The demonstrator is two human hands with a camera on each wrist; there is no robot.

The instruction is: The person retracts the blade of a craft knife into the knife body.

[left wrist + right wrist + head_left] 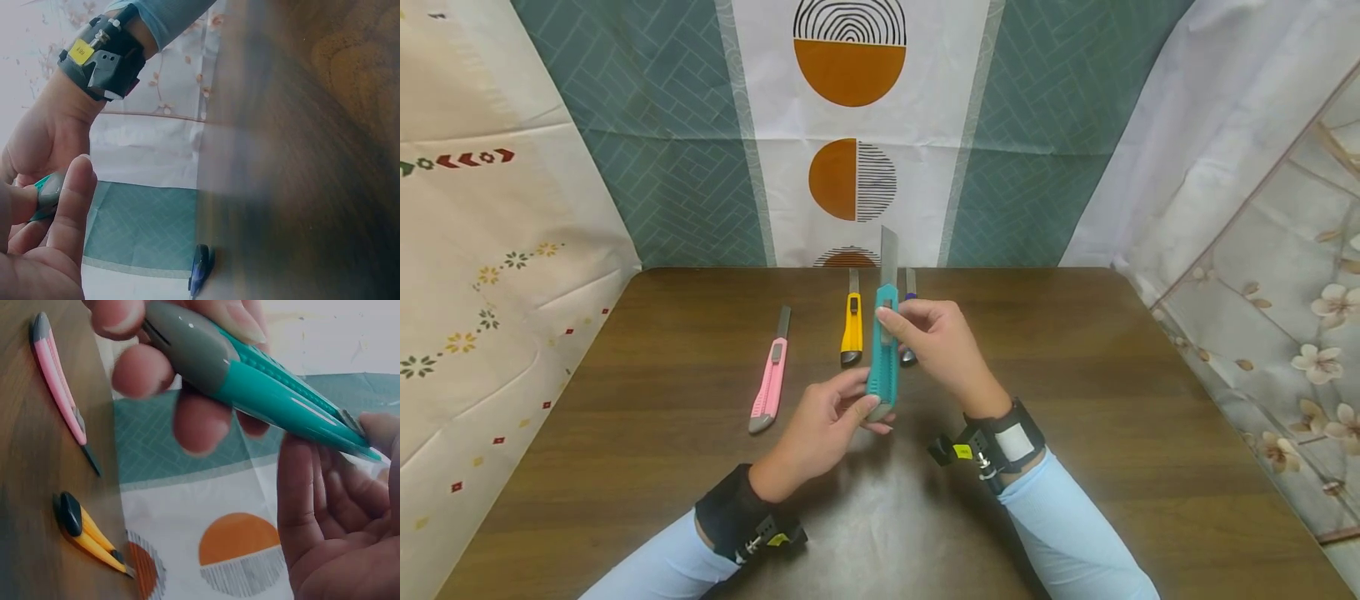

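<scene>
Both hands hold a teal utility knife (pixel 883 367) up over the table, its blade (pixel 889 254) out and pointing away. My left hand (pixel 820 429) grips the grey end cap (pixel 190 347) between thumb and fingers. Higher on the body, my right hand (pixel 947 346) pinches the knife, its thumb at the slider (pixel 351 422). Behind the teal knife lie a yellow utility knife (pixel 852 329) and a blue one (pixel 200 269), the latter partly hidden by the right hand in the head view. A pink utility knife (pixel 770 383) lies to the left. All three have their blades extended.
The brown wooden table (pixel 647 500) ends at a back edge against a hanging curtain (pixel 670 167) of green and white with orange circles. Patterned cloths hang along the left (pixel 497 292) and right (pixel 1285 333) sides.
</scene>
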